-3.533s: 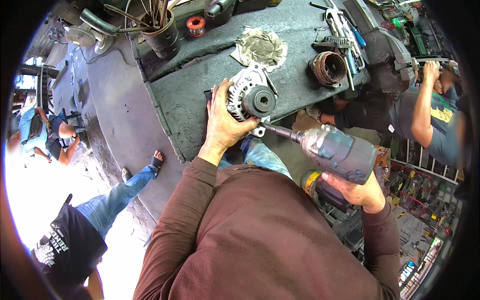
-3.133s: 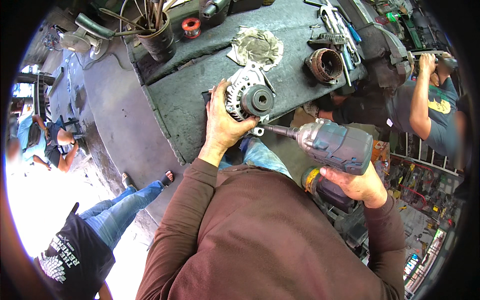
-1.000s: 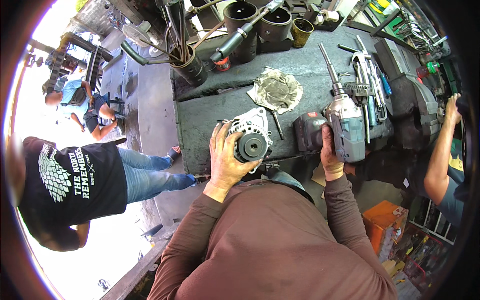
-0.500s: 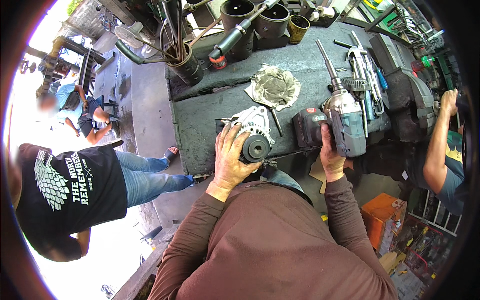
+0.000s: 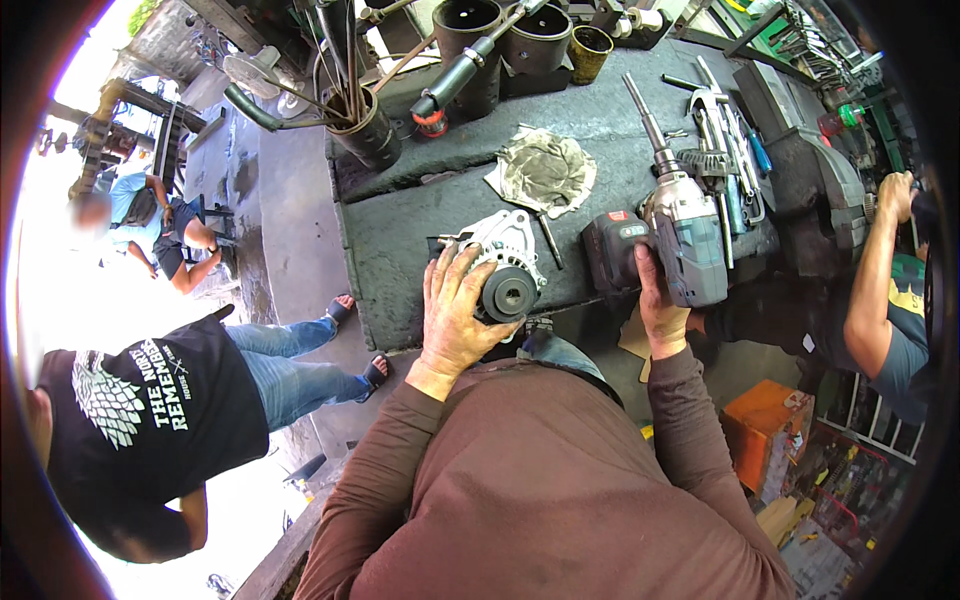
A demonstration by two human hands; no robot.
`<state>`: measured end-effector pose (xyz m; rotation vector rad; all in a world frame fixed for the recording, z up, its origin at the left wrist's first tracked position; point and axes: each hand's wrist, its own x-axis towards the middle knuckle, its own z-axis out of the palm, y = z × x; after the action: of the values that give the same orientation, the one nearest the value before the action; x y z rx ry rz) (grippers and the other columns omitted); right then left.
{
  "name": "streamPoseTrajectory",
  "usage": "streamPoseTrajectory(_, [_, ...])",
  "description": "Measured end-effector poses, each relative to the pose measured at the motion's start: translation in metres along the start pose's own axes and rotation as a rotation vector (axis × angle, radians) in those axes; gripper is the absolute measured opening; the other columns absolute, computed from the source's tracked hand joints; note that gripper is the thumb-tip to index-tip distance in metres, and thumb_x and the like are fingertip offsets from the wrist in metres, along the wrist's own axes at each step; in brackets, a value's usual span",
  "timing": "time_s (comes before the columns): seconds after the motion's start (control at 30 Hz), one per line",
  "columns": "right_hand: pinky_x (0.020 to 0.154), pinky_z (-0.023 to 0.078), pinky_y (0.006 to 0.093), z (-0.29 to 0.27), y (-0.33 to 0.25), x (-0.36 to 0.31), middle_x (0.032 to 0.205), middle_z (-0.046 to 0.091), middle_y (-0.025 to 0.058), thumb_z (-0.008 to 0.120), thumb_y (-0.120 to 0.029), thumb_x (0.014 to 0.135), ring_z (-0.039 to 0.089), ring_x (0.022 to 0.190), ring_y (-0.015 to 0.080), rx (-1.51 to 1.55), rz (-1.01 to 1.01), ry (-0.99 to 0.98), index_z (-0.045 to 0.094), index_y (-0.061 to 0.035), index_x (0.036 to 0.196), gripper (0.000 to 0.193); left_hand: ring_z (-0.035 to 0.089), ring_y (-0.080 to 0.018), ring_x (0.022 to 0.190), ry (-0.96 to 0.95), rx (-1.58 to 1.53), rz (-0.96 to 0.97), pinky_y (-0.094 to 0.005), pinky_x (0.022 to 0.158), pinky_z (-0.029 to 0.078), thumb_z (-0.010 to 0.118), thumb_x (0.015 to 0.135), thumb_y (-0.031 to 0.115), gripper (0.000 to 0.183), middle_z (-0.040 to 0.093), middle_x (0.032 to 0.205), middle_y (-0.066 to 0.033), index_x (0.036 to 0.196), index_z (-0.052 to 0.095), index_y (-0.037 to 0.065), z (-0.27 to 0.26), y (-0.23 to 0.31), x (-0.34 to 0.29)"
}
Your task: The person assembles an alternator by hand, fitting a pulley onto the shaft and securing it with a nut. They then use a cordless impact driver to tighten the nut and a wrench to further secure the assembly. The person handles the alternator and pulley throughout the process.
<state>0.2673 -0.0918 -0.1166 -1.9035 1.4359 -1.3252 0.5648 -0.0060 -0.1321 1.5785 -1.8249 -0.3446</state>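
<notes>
My left hand [image 5: 452, 312] grips an alternator [image 5: 508, 234], a silver vented housing that sits at the bench's near edge. Its dark grooved pulley [image 5: 509, 294] faces up at me, and my fingers curl round its left side. In my right hand [image 5: 662, 308] is the handle of a cordless impact wrench [image 5: 690, 240]. The tool's long socket extension [image 5: 648, 122] points away over the bench, and its black battery [image 5: 612, 256] sticks out to the left. A dirty cloth [image 5: 545, 172] lies beyond the alternator, with a thin metal rod [image 5: 551, 243] just below it.
Several wrenches [image 5: 735, 150] lie right of the impact wrench, beside a large dark vise [image 5: 822, 195]. Black pots [image 5: 467, 50] and a can of rods [image 5: 372, 138] line the back. People stand at left [image 5: 150, 430] and right [image 5: 890, 320]. An orange box [image 5: 765, 430] is low right.
Both hands keep their holds on the alternator and the impact wrench. The view has shifted slightly. The person in black at the left has moved, and a sandalled foot now shows.
</notes>
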Motion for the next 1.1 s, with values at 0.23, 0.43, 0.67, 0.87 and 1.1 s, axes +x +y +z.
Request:
streamPoseTrajectory(0.23, [0.096,0.055,0.0362,-0.004,-0.007,0.026,0.127,0.074,0.0092,0.068,-0.014,0.106,0.069,0.111,0.0205,0.046,0.027,-0.103,0.068,0.0002,0.137,0.034,0.033,-0.0481,0.155,-0.199,0.102,0.073,-0.0636,0.125,0.026,0.099,0.057,0.041,0.094,0.052,0.157,-0.0176,0.139,0.063,0.014,-0.026,-0.011,0.018])
streamPoseTrajectory(0.43, [0.097,0.052,0.0334,-0.091,-0.067,-0.034,0.135,0.069,0.0078,0.062,-0.012,0.103,0.065,0.110,0.0174,-0.039,0.120,-0.406,0.060,-0.0029,0.146,0.044,0.029,-0.0478,0.157,-0.358,0.092,0.055,-0.0670,0.126,0.024,0.100,0.054,0.041,0.111,0.041,0.165,-0.0169,0.152,0.052,0.019,-0.043,-0.012,0.019])
streamPoseTrajectory(0.67, [0.104,0.055,0.0445,-0.143,-0.141,-0.124,0.138,0.071,0.0115,0.068,-0.031,0.097,0.070,0.124,0.0290,-0.108,0.550,-0.764,0.066,-0.0116,0.142,0.049,0.029,-0.0489,0.157,-0.328,0.057,0.077,-0.0702,0.124,0.025,0.100,0.053,0.040,0.111,0.040,0.165,-0.0181,0.151,0.053,0.019,-0.033,-0.019,0.014])
streamPoseTrajectory(0.87, [0.100,0.055,0.0409,-0.103,-0.160,-0.143,0.125,0.076,0.0099,0.083,-0.012,0.087,0.072,0.116,0.0288,-0.121,0.443,-0.666,0.074,-0.0091,0.127,0.042,0.030,-0.0501,0.156,-0.252,0.031,0.137,-0.0727,0.122,0.025,0.100,0.049,0.042,0.111,0.041,0.165,-0.0187,0.149,0.055,0.019,-0.029,-0.025,0.013])
streamPoseTrajectory(1.1, [0.095,0.056,0.0374,-0.074,-0.194,-0.124,0.116,0.077,0.0080,0.079,-0.007,0.093,0.071,0.112,0.0243,0.069,0.750,-0.529,0.071,-0.0042,0.129,0.037,0.032,-0.0503,0.154,-0.222,0.021,0.156,-0.0738,0.121,0.024,0.100,0.050,0.044,0.110,0.041,0.164,-0.0196,0.148,0.056,0.019,-0.023,-0.030,0.013])
